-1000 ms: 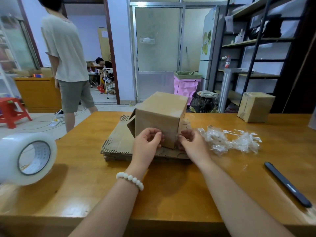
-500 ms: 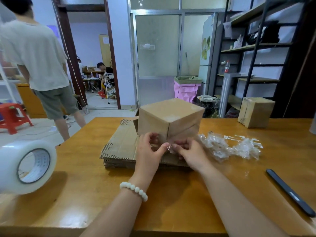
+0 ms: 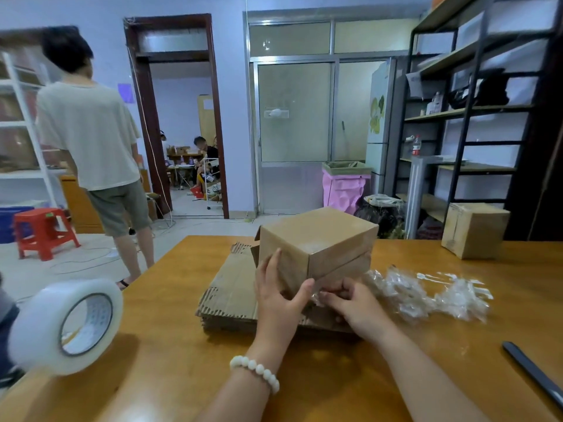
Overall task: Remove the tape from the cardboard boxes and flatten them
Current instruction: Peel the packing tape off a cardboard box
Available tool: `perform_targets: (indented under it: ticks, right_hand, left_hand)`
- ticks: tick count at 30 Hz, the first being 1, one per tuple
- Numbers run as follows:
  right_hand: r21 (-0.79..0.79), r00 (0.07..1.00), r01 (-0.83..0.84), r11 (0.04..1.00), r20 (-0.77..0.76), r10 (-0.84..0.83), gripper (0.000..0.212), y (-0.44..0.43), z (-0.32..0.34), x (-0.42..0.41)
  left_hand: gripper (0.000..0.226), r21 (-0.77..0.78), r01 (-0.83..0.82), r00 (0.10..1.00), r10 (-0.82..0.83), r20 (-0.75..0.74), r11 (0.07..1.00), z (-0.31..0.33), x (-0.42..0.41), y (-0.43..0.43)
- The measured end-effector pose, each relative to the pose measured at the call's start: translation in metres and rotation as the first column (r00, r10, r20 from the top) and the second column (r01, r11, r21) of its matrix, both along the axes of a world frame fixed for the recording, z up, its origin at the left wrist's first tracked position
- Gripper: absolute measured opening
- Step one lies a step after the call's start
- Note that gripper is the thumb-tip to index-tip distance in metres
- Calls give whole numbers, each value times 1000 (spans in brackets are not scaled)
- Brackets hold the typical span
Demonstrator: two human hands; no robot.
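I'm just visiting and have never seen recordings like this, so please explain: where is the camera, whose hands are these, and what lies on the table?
No machine here: a person wears a wide-angle camera on the head, so you look down at their own hands. The left hand holds a cardboard box, fingers on its side, thumb at its near corner. The right hand pinches clear tape at the box's bottom corner. The box stands on a stack of flattened cardboard on the wooden table. Nearby lie crumpled tape, a tape roll, a dark slim tool and a second box.
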State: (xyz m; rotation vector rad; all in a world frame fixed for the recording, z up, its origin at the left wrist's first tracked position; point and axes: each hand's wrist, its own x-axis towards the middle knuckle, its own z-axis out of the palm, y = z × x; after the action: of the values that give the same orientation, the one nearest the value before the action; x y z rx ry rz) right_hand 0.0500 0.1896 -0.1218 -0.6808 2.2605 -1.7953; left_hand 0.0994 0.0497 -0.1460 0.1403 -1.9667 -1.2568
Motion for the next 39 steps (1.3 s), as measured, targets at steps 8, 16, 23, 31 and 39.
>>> perform_targets:
  ticks: [8,16,23,31,39]
  right_hand:
    - [42,998,-54,998,15,53,6,1,3,-1]
    - [-9,991,-34,999,129,35,5,2,7,-1]
    - [-79,982,19,997,190,-4,20,-1,4,0]
    - [-61,984,39,997,174,-28,19,-2,-1,2]
    - [1,660,233,973,-735,-157,45,-8,33,-2]
  left_hand:
    - [64,-290,-23,998,6,-57,957,-1,-6,-3]
    - [31,-271,-8,992,-26,-120,963,5,-10,-14]
    - [45,-326,-40,995,7,-103,945,6,-10,-21]
    - [10,-103,42,993,-53,-107,994,13,-8,-15]
    - [14,-115,29,985,-47,-165,993,18,-9,-19]
